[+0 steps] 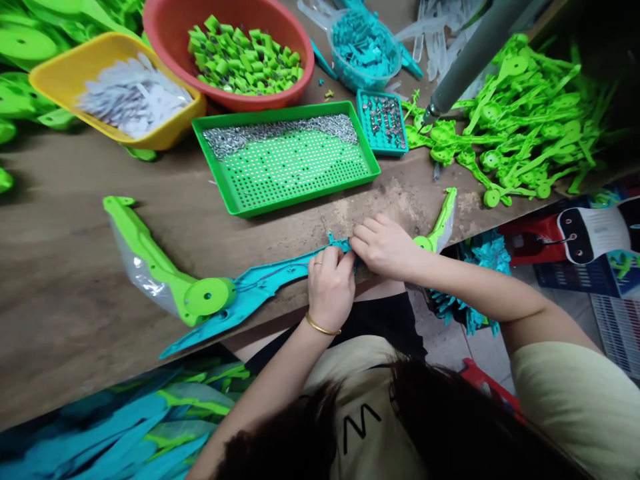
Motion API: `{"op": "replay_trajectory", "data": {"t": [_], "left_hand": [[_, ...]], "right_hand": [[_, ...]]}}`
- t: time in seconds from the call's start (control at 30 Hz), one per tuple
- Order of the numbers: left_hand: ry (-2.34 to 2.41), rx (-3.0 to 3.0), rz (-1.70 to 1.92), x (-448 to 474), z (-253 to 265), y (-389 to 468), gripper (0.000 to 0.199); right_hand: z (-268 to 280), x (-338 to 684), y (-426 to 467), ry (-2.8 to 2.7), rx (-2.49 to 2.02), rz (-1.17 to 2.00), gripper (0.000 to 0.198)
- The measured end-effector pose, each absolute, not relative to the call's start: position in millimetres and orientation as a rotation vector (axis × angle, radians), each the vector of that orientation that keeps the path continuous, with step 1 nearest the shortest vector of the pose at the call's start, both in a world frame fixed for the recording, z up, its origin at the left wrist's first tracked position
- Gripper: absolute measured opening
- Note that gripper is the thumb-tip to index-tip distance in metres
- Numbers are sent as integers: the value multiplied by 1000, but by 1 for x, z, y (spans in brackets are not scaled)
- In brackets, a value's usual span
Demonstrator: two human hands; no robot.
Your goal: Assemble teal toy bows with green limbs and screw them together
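A long turquoise plastic shell (267, 273), which looks like part of a toy bow, lies along the table's front edge. Lime-green arms with clear film join it at both ends: the left arm (165, 260) and the right arm (443, 223). My left hand (331, 283), with a ring and a bracelet, has its fingers closed on the middle of the shell. Close against it, my right hand (383, 247) is bent over the same middle part with its fingertips pressed down. Both hands hide what lies under the fingertips. A thin wire runs inside the shell.
Behind stand a green tray (300, 193) of screws, a small teal tray (383, 123) of metal bits, a red bowl (165, 47), a yellow scoop (55, 67) and a clear tub (365, 80). A grey power screwdriver (475, 60) hangs right, near piled green parts (530, 127).
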State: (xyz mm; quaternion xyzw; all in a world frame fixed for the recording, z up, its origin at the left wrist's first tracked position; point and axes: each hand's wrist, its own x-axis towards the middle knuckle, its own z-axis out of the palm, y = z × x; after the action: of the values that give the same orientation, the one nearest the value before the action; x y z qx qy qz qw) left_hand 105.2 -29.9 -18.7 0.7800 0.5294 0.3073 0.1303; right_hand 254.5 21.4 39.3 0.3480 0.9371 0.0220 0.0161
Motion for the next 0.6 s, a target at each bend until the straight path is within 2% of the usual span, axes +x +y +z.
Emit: {"op": "replay_trajectory", "data": {"t": [0.17,0.47,0.6], "left_hand": [[1585,2292,880,106,-17,-27,26],[1687,2306,942,109,-20,-24,22],[1595,2145,1055,104,-16,-22,14]], "right_hand": [[39,252,31,2858,1132,-175,25],[29,280,61,2820,1262,-1307,24],[13,278,56,2844,1336,-1457,14]]}}
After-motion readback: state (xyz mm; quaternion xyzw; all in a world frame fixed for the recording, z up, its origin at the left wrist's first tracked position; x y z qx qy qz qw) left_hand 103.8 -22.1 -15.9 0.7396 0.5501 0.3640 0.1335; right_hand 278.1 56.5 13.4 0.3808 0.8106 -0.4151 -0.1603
